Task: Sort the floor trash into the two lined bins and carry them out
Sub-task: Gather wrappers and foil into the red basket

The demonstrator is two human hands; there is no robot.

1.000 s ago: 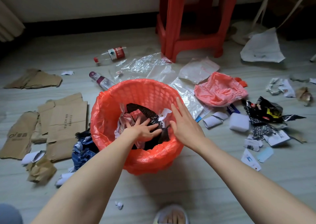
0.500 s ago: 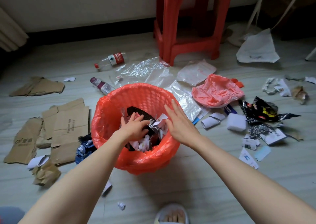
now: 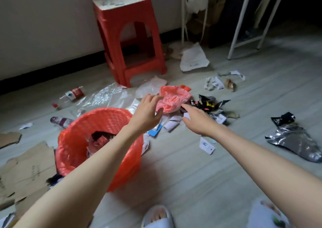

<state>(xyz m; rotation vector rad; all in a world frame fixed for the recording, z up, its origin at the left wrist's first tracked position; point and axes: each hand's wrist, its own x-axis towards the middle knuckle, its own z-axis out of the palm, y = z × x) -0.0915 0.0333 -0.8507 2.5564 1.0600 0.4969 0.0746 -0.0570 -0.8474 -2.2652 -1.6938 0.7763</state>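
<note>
Pale wood-grain plank flooring (image 3: pixel 183 172) fills the view, dimly lit and littered. Nearest, white slippers (image 3: pixel 157 218) are seen at the lower edge. Torn brown cardboard sheets (image 3: pixel 27 168) lie flat at the near left. Just beyond, a round orange lattice bin lined with an orange plastic bag (image 3: pixel 83 123) stands upright, partly filled with dark and white scraps.

Both arms are extended past the bin. The left hand (image 3: pixel 148 112) is held with fingers spread wide and slightly curved, empty, just at the near-left edge of a crumpled pink-orange plastic bag (image 3: pixel 172 97); contact cannot be confirmed. The right hand (image 3: pixel 196 119) is flat, fingers straight, empty, over small white paper scraps (image 3: pixel 172 123), beside black-and-yellow snack wrappers (image 3: pixel 207 104).

Step judged: collection of the next soft-plastic item, sorting well short of complete. The next move calls for closing the left fingers on the bag and carrying it back over the rim.

Farther off, clear plastic film (image 3: pixel 102 95), two clear plastic bottles with red labels (image 3: pixel 71 95), a silver foil bag (image 3: pixel 294 139) and a tall red plastic stool (image 3: pixel 129 41) against the wall are noted.
</note>
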